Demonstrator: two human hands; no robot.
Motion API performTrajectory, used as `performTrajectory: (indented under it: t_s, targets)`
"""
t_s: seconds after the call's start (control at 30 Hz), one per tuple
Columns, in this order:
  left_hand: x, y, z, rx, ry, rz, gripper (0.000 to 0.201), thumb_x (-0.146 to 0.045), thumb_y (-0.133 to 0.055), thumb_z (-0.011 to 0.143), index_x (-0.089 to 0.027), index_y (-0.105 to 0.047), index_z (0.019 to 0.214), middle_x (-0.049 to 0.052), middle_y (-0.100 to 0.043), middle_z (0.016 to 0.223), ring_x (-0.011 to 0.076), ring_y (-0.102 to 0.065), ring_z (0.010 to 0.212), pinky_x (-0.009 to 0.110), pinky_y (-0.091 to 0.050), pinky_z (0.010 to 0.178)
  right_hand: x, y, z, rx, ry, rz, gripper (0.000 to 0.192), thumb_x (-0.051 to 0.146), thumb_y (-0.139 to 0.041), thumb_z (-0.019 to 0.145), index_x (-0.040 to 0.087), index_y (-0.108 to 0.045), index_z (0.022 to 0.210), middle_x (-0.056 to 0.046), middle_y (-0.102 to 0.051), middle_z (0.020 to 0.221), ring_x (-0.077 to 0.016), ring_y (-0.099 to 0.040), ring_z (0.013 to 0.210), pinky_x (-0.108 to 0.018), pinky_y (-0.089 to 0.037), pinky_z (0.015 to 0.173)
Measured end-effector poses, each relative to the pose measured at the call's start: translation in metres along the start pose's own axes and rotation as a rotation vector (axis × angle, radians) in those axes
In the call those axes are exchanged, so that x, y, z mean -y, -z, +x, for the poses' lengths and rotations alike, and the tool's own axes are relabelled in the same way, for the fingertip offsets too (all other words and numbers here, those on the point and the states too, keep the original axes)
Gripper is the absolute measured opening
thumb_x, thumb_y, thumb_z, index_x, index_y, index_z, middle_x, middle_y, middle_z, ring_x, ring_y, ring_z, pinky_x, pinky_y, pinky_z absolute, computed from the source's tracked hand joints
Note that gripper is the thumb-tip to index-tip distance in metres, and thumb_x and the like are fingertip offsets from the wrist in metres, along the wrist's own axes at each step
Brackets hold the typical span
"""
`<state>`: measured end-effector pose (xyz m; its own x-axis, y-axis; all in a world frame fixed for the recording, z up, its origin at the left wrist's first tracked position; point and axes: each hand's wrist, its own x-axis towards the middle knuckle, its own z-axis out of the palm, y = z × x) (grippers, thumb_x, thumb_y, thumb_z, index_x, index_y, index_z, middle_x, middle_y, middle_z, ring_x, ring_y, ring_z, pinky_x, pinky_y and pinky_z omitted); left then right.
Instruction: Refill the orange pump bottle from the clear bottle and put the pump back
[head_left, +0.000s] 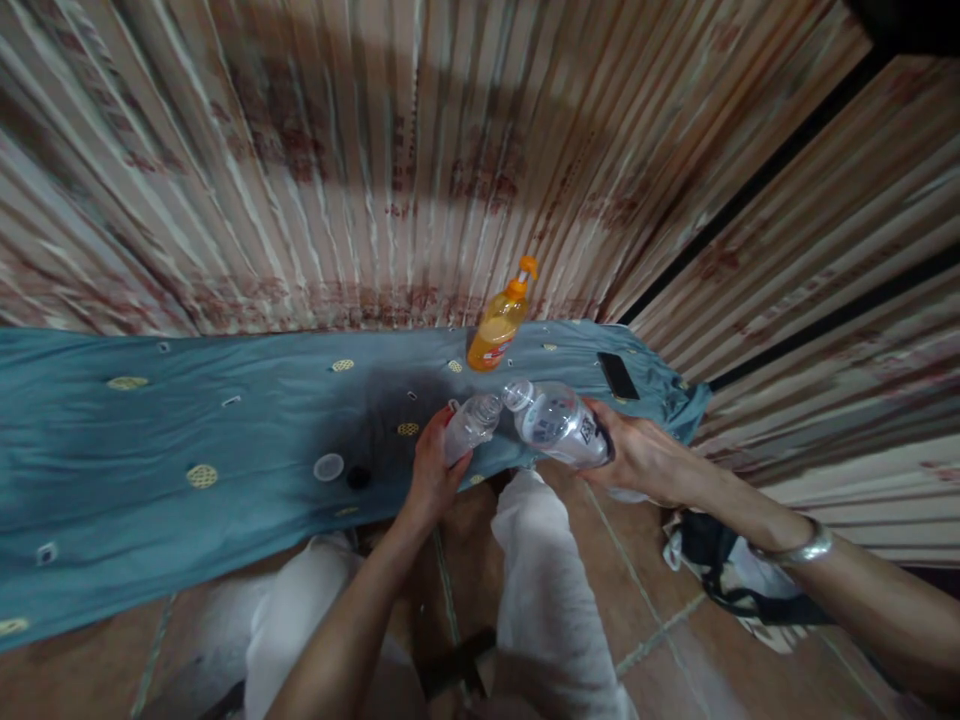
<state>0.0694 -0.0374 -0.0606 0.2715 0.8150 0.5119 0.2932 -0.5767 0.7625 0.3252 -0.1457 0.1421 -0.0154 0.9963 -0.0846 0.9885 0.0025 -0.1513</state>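
Observation:
My left hand (436,468) is wrapped round a small clear bottle (471,425), its open neck tilted up to the right. In my right hand (628,450) is a larger clear plastic bottle (559,420) with dark lettering, tipped so that its mouth points left. The two bottle mouths are close together; whether they touch, or whether liquid passes between them, I cannot tell. Behind them an orange pump bottle (495,330) stands on the blue cloth (270,410). A round translucent lid (328,467) and a black cap (358,478) lie left of my left hand.
A black phone (618,376) lies toward the cloth's right end. Pleated curtains (337,180) hang behind and to the right, with dark poles (757,190). Below are brown floor tiles (600,560), my white-clothed legs (536,590) and dark-and-white fabric (724,570) on the right.

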Motion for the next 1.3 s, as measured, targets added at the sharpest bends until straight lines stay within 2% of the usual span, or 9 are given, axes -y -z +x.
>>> performTrajectory:
  t_s: [0.23, 0.4, 0.53, 0.67, 0.83, 0.97, 1.3]
  targets:
    - [-0.006, 0.004, 0.002, 0.056, -0.019, -0.020, 0.065, -0.020, -0.070, 0.085, -0.021, -0.044, 0.145, 0.014, -0.062, 0.146, 0.0286, -0.063, 0.134, 0.046, -0.053, 0.114, -0.006, 0.000, 0.000, -0.016, 0.020, -0.097, 0.081, 0.044, -0.079, 0.072, 0.019, -0.053, 0.144, -0.008, -0.081, 0.100, -0.0310, -0.079, 0.087, -0.034, -0.057, 0.072]
    - [-0.006, 0.003, 0.002, 0.058, 0.013, -0.012, 0.069, -0.018, -0.072, 0.082, -0.022, -0.044, 0.145, 0.014, -0.062, 0.146, 0.0294, -0.062, 0.134, 0.049, -0.052, 0.114, -0.012, 0.001, 0.000, -0.020, 0.050, -0.134, 0.084, 0.046, -0.079, 0.073, 0.018, -0.051, 0.147, -0.012, -0.080, 0.114, -0.0317, -0.078, 0.095, -0.035, -0.058, 0.077]
    - [-0.003, 0.000, 0.001, 0.038, -0.017, -0.019, 0.068, -0.018, -0.072, 0.081, -0.019, -0.044, 0.144, 0.015, -0.063, 0.144, 0.0300, -0.064, 0.132, 0.048, -0.054, 0.113, -0.015, 0.003, 0.000, -0.030, 0.060, -0.168, 0.084, 0.046, -0.079, 0.074, 0.017, -0.049, 0.148, -0.015, -0.077, 0.121, -0.0322, -0.077, 0.102, -0.036, -0.059, 0.083]
    - [-0.001, -0.002, 0.001, 0.003, -0.060, -0.032, 0.068, -0.018, -0.071, 0.083, -0.020, -0.043, 0.145, 0.015, -0.064, 0.142, 0.0294, -0.065, 0.130, 0.049, -0.055, 0.111, -0.016, 0.005, 0.000, -0.049, 0.072, -0.181, 0.084, 0.045, -0.079, 0.076, 0.020, -0.047, 0.150, -0.014, -0.076, 0.125, -0.0329, -0.077, 0.104, -0.038, -0.059, 0.083]
    - [-0.002, -0.002, 0.001, 0.014, -0.045, -0.059, 0.066, -0.018, -0.070, 0.084, -0.018, -0.044, 0.145, 0.017, -0.063, 0.143, 0.0302, -0.065, 0.130, 0.050, -0.054, 0.111, -0.013, 0.010, 0.000, -0.050, 0.074, -0.202, 0.083, 0.045, -0.080, 0.076, 0.019, -0.049, 0.149, -0.015, -0.076, 0.120, -0.0348, -0.076, 0.106, -0.040, -0.059, 0.087]
    - [-0.003, -0.001, 0.001, 0.021, -0.046, -0.073, 0.066, -0.019, -0.070, 0.084, -0.019, -0.045, 0.145, 0.017, -0.063, 0.143, 0.0312, -0.064, 0.132, 0.051, -0.053, 0.112, -0.013, 0.012, 0.001, -0.058, 0.085, -0.231, 0.079, 0.044, -0.081, 0.076, 0.019, -0.052, 0.145, -0.014, -0.077, 0.113, -0.0335, -0.076, 0.098, -0.039, -0.059, 0.083]
    - [-0.007, 0.002, 0.003, 0.028, -0.075, 0.005, 0.065, -0.016, -0.070, 0.084, -0.016, -0.045, 0.144, 0.018, -0.064, 0.141, 0.0306, -0.065, 0.129, 0.049, -0.055, 0.110, -0.022, 0.016, 0.004, -0.152, 0.242, -0.376, 0.074, 0.045, -0.078, 0.081, 0.016, -0.050, 0.143, -0.013, -0.076, 0.103, -0.0322, -0.077, 0.086, -0.038, -0.058, 0.074]
